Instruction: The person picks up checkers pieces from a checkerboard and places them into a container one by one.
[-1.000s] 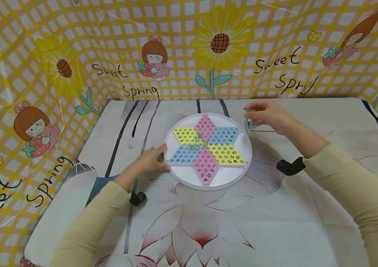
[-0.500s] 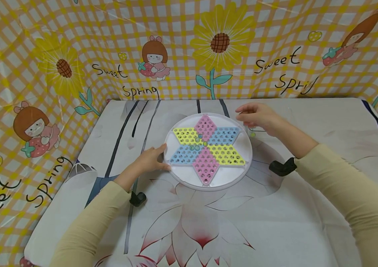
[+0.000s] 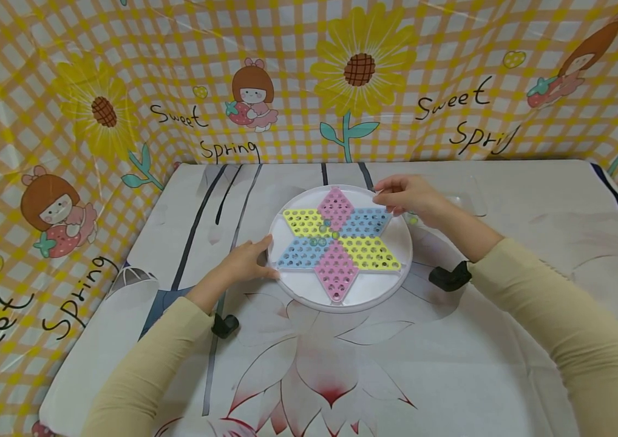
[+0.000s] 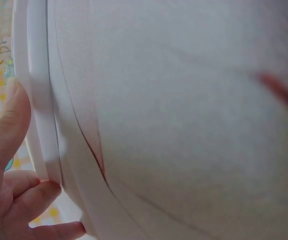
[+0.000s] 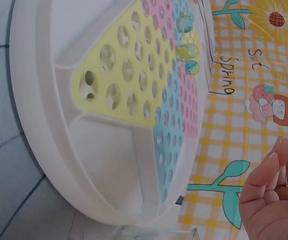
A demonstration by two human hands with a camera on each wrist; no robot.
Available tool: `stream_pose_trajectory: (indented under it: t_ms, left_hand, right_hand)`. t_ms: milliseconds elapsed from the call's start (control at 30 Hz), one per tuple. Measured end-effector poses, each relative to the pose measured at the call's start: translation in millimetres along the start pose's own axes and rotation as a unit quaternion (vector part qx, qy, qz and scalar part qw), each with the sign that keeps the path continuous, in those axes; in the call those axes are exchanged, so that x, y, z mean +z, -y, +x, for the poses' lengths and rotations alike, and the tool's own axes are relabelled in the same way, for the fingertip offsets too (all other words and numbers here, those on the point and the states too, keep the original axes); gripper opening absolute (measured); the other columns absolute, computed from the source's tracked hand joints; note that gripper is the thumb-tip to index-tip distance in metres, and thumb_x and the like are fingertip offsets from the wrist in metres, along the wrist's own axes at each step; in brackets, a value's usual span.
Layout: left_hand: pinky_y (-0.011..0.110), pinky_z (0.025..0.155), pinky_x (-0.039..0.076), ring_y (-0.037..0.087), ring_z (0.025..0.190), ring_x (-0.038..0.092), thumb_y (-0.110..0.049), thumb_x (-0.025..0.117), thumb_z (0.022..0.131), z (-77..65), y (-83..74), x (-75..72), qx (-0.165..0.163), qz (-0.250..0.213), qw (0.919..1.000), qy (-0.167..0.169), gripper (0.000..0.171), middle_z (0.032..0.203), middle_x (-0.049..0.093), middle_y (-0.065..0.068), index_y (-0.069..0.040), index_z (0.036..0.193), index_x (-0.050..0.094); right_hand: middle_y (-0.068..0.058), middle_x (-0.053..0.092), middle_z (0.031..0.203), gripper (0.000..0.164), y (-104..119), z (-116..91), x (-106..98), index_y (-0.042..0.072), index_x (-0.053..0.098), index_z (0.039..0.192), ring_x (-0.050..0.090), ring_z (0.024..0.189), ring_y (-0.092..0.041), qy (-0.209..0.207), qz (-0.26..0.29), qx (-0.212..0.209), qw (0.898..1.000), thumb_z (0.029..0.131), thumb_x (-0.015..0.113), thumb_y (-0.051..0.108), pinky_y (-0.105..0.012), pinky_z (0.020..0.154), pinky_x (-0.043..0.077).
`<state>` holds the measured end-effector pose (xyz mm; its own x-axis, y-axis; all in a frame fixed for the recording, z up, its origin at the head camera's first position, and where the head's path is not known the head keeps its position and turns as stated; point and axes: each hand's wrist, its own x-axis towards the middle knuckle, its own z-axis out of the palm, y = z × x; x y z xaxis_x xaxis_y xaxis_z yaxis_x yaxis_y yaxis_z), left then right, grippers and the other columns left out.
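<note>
A round white Chinese checkers board (image 3: pixel 369 286) lies on the table, its star of pink, yellow and blue points full of holes. Several glass marbles (image 3: pixel 322 241) sit near the star's middle; they also show in the right wrist view as greenish marbles (image 5: pixel 186 51). My left hand (image 3: pixel 240 264) holds the board's left rim, thumb over it and fingertips at its side. Above the board's far right edge is my right hand (image 3: pixel 410 194), fingers curled and thumb near the fingertips. Whether anything lies between these fingertips is hidden.
A clear plastic box (image 3: pixel 470 206) stands behind the right hand, partly covered by it. A small yellow-green marble (image 3: pixel 413 220) shows by the board's right edge. A white mesh-like object (image 3: pixel 133 279) lies at the table's left side. Checked cloth (image 3: pixel 292 85) hangs behind.
My right hand has moved left, from over the clear box to above the board's far right edge. The left hand and the board have stayed in place.
</note>
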<state>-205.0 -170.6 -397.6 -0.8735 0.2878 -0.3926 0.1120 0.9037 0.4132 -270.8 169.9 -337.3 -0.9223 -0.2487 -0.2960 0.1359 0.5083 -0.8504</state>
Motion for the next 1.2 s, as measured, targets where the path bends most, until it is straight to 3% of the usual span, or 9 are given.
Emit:
stream_pose_trajectory:
  t_ms: [167, 500, 767, 1200]
  left_hand:
    - [0.056, 0.104, 0.026, 0.043, 0.134, 0.020, -0.041, 0.071, 0.077, 1.2, 1.4, 1.0, 0.004, -0.004, 1.0000, 0.000, 0.092, 0.144, 0.029, 0.025, -0.011, 0.147, 0.018]
    - [0.057, 0.104, 0.024, 0.042, 0.135, 0.019, -0.041, 0.071, 0.077, 2.8, 1.9, 1.3, 0.001, -0.007, 1.0000, 0.001, 0.092, 0.145, 0.029, 0.023, -0.012, 0.147, 0.019]
    - [0.057, 0.104, 0.026, 0.043, 0.134, 0.020, -0.041, 0.071, 0.077, 2.3, 1.0, 1.0, 0.003, -0.006, 1.0000, -0.001, 0.092, 0.144, 0.027, 0.026, -0.012, 0.147, 0.019]
    - [0.057, 0.104, 0.025, 0.042, 0.135, 0.018, -0.041, 0.071, 0.077, 1.5, 1.9, -0.4, 0.000, -0.006, 1.0000, 0.000, 0.092, 0.144, 0.029, 0.023, -0.012, 0.147, 0.019]
  right_hand:
    - [0.003, 0.057, 0.088, 0.043, -1, 3, 6, 0.002, 0.049, 0.123, 0.053, 0.077, -0.015, 0.017, 0.001, 0.000, 1.000, 0.088, 0.062, 0.024, -0.025, 0.069, 0.047]
    - [-0.002, 0.057, 0.092, 0.040, -5, 10, 25, 0.000, 0.050, 0.121, 0.054, 0.080, -0.020, 0.038, -0.008, -0.006, 0.999, 0.089, 0.060, 0.021, -0.029, 0.072, 0.047]
    - [0.001, 0.055, 0.085, 0.041, -10, 17, 37, -0.001, 0.052, 0.121, 0.051, 0.070, -0.013, 0.062, -0.005, -0.007, 0.998, 0.087, 0.062, 0.019, -0.027, 0.067, 0.047]
    - [0.000, 0.048, 0.076, 0.031, -13, 25, 65, 0.002, 0.055, 0.114, 0.046, 0.062, -0.013, 0.096, -0.038, 0.019, 0.995, 0.087, 0.061, 0.014, -0.022, 0.057, 0.040]
